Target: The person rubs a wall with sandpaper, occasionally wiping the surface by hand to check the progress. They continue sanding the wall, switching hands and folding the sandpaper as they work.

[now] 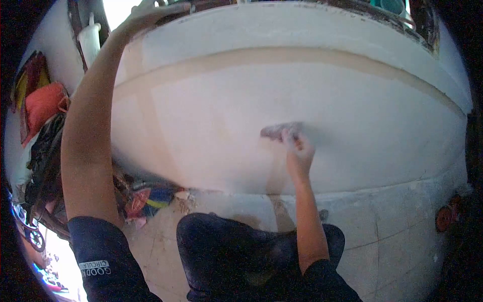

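My right hand (pixel 298 146) pinches a dark, dust-covered piece of sandpaper (pixel 275 131) flat against the white wall (pixel 216 95). White powder coats the fingers. My left arm reaches up along the left side, and my left hand (pixel 147 12) grips the window frame (pixel 173 9) above the ledge, partly cut off by the top edge of the view. Beige streaks and a curved beige band run across the wall's white surface.
A ledge (pixel 241 11) tops the wall, with a green container (pixel 390 7) at the right. Cloths and a red bag (pixel 44 103) hang at the left. Coloured items (pixel 148 201) lie on the tiled floor (pixel 352 251). A red round object (pixel 445 218) sits at the right.
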The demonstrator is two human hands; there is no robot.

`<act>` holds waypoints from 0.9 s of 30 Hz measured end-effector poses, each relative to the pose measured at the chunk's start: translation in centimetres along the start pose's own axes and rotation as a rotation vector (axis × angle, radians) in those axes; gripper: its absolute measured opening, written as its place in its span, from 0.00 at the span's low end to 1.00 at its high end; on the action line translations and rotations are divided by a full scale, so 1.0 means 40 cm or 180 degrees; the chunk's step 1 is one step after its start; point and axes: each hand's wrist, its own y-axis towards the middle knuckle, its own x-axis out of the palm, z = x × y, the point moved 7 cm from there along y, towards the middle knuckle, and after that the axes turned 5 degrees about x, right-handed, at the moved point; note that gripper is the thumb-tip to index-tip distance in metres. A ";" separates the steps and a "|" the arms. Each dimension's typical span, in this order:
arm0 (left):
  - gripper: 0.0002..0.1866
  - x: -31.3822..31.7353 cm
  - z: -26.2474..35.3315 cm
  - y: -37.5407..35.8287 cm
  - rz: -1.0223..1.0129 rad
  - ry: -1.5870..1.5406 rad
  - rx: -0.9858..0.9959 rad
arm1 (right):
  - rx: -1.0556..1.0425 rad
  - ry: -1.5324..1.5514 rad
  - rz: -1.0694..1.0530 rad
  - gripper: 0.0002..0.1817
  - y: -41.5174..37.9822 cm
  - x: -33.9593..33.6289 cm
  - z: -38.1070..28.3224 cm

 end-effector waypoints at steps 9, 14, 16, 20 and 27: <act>0.46 -0.111 0.115 -0.093 0.1269 0.0136 0.0625 | -0.0297 0.1375 0.0078 0.13 -0.029 0.013 -0.026; 0.46 -0.118 0.130 -0.107 0.1594 0.0401 0.1090 | -0.0005 0.1708 0.0621 0.14 -0.013 -0.064 -0.023; 0.45 -0.123 0.139 -0.113 0.1762 0.0517 0.1429 | -0.0166 0.2096 0.0831 0.14 -0.004 -0.101 -0.065; 0.44 -0.121 0.147 -0.117 0.1730 0.0339 0.1365 | -0.0260 0.1367 0.0772 0.15 -0.029 -0.043 -0.001; 0.44 -0.126 0.131 -0.132 0.2009 0.0475 0.1480 | -0.0025 0.1337 0.0302 0.13 -0.012 -0.041 -0.022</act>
